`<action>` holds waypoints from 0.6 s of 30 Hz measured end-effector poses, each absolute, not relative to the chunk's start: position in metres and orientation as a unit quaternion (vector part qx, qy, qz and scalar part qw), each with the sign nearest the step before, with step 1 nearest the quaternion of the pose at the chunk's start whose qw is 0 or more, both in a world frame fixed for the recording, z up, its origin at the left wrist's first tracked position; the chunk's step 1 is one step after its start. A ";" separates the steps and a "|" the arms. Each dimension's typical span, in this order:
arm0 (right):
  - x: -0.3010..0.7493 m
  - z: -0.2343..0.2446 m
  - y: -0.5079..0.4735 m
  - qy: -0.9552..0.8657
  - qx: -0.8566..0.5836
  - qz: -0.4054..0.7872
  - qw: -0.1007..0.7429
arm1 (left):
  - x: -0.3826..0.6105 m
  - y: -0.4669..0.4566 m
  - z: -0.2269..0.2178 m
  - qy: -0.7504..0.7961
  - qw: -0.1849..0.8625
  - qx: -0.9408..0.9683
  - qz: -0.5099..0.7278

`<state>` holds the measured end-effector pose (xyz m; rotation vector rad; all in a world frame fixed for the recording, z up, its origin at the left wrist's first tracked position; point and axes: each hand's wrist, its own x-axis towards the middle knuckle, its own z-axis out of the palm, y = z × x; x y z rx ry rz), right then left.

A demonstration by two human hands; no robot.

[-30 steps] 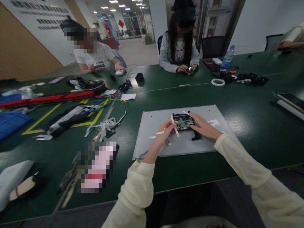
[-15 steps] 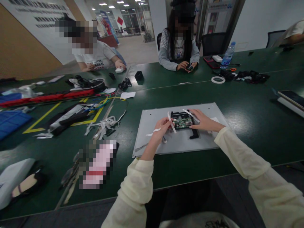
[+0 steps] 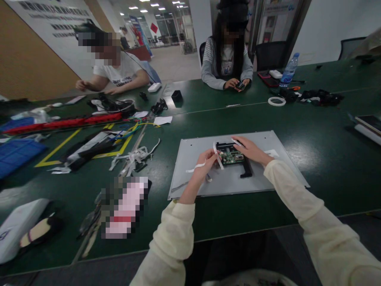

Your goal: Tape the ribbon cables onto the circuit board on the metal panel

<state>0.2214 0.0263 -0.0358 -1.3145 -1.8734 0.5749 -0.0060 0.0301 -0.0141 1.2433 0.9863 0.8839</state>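
A green circuit board (image 3: 231, 157) in a black plastic frame (image 3: 246, 171) lies on a light grey panel (image 3: 186, 159). My left hand (image 3: 206, 162) is closed at the board's left edge, fingertips pinched by a narrow white strip (image 3: 218, 157) that stands up there. Another white strip (image 3: 195, 166) crosses the back of that hand. My right hand (image 3: 251, 150) rests with fingers stretched over the frame's upper right corner. Under its fingertips lies one more short white strip (image 3: 237, 142), partly covered. The hand also hides the board's right upper part.
Left of the panel lie tangled white strips (image 3: 137, 157) and a pink phone-shaped item (image 3: 127, 208), blurred out. Further off are a tape roll (image 3: 276, 101), a water bottle (image 3: 289, 70) and a black box (image 3: 176, 96). Two people sit across the green table (image 3: 202, 117).
My right hand has shifted inward from the board's right side and its fingers now lie over the frame's corner. The left hand keeps its place. The view has shifted slightly.
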 end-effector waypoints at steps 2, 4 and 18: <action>0.224 -0.034 0.026 -0.720 -0.519 0.245 0.391 | -0.007 0.029 -0.010 0.429 0.615 0.538 0.385; 0.229 -0.028 0.025 -0.705 -0.533 0.236 0.403 | -0.009 0.028 -0.003 0.429 0.616 0.532 0.392; 0.187 0.021 -0.096 -0.443 -0.506 0.553 0.492 | 0.045 -0.056 0.020 0.364 0.543 0.588 0.476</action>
